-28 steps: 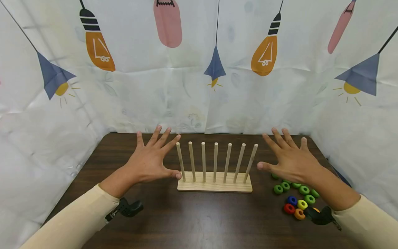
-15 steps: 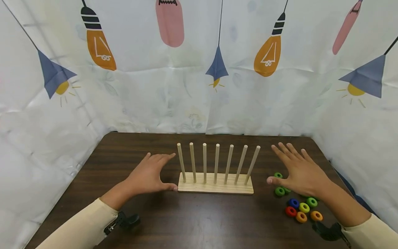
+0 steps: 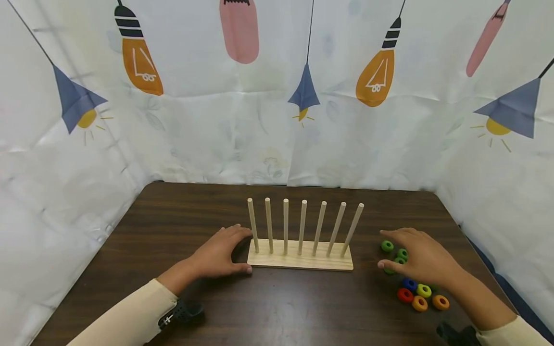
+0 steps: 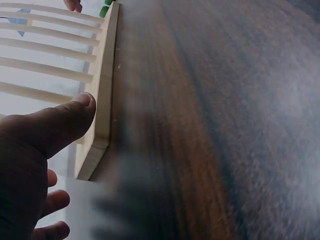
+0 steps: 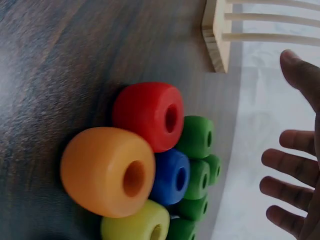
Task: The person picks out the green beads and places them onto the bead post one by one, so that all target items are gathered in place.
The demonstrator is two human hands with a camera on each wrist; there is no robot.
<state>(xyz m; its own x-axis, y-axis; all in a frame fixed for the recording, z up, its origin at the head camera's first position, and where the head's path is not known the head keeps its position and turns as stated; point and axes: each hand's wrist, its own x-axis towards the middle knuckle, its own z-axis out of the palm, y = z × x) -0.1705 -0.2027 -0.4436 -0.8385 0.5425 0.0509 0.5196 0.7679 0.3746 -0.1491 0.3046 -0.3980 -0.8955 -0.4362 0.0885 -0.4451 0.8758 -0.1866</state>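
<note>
A pale wooden peg stand [image 3: 300, 261] has a row of several upright pegs rising from a flat base. My left hand [image 3: 218, 254] is at its left end, thumb by the front corner and fingers toward the back. In the left wrist view the thumb [image 4: 65, 120] overlaps the base; whether it touches is unclear. Over the beads on the right, my right hand [image 3: 426, 257] hovers with fingers extended and nothing held. Green beads [image 3: 387, 246] lie partly under it. Nearer are a red bead [image 3: 405, 295], a blue bead [image 3: 409, 284], a yellow bead [image 3: 423, 290] and orange beads [image 3: 440, 302].
The dark wood-grain table [image 3: 277, 307] carries the stand near its middle and the beads at its right. A white printed curtain [image 3: 195, 134] hangs behind and along both sides. A black wrist mount [image 3: 186, 312] sits on the left sleeve.
Both hands have come down from a raised, spread pose. The left has reached the stand's left end, its fingers drawn closer together; the right has lowered over the beads. The stand stays put.
</note>
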